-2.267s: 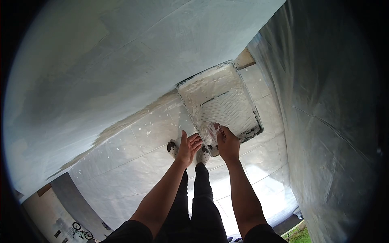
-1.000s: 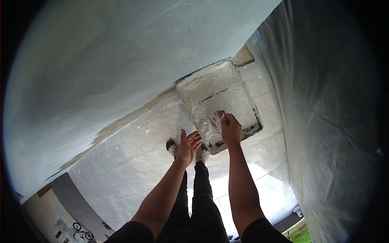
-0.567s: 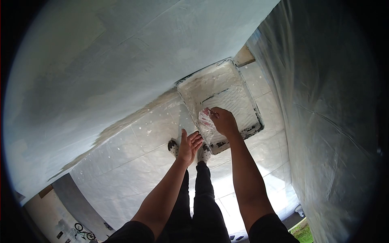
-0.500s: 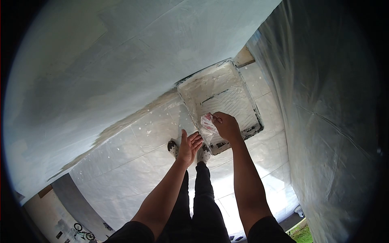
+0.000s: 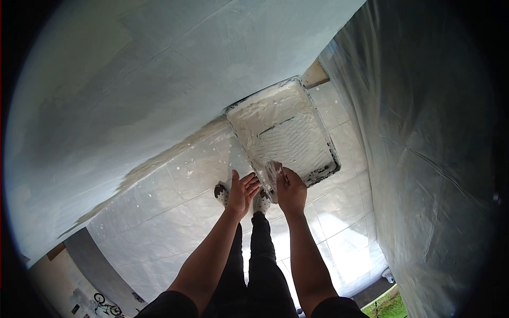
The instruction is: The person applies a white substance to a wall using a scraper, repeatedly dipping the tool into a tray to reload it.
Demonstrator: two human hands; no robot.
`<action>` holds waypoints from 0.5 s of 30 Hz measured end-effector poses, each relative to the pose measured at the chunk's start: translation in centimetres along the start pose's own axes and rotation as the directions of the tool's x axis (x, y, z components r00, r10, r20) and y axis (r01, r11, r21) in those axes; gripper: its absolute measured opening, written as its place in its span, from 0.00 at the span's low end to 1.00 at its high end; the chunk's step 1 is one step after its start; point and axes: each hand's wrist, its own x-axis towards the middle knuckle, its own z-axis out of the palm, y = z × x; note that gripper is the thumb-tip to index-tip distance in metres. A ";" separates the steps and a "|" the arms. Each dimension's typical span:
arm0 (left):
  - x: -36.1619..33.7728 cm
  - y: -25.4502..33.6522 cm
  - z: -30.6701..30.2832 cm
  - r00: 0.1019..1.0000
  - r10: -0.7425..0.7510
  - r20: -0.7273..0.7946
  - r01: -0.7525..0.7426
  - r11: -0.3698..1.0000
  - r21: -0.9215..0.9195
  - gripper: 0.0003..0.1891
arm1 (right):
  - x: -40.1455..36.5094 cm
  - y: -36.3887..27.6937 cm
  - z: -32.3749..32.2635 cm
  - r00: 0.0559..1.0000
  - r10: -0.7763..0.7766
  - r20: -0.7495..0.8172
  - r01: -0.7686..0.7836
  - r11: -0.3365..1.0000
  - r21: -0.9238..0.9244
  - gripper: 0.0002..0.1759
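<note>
A paint tray (image 5: pixel 282 137) with a dark, smeared rim holds thick off-white paint over its ribbed slope. My right hand (image 5: pixel 292 195) is closed around a small paint-smeared tool (image 5: pixel 274 172) with a dark reddish handle; I cannot tell its exact kind. The tool overlaps the tray's near left corner in this view. To its left, my left hand (image 5: pixel 242 195) is open and holds nothing, thumb up and palm turned toward the tray. Its fingertips are right by the tray's left rim.
A grey-white painted wall (image 5: pixel 159 90) rises on the left. Clear plastic sheeting (image 5: pixel 424 159) hangs at the right. Paint-spotted sheeting covers the tiled floor (image 5: pixel 175 196), where my socked feet (image 5: pixel 221 195) stand. A bicycle (image 5: pixel 107 306) shows at lower left.
My right hand has moved down and left with the tool, toward the tray's near corner. My left hand keeps its open pose. The view has shifted slightly.
</note>
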 end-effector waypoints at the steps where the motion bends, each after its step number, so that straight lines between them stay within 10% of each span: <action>1: 0.0 0.0 0.0 1.000 -0.009 -0.007 0.009 1.000 -0.005 0.57 | 0.4 -0.6 0.0 1.000 0.001 0.005 -0.001 1.000 0.005 0.13; 15: 0.0 -0.1 0.0 1.000 0.008 -0.013 -0.008 1.000 0.020 0.56 | 3.1 0.0 1.4 0.985 -0.038 0.171 0.049 0.997 -0.063 0.14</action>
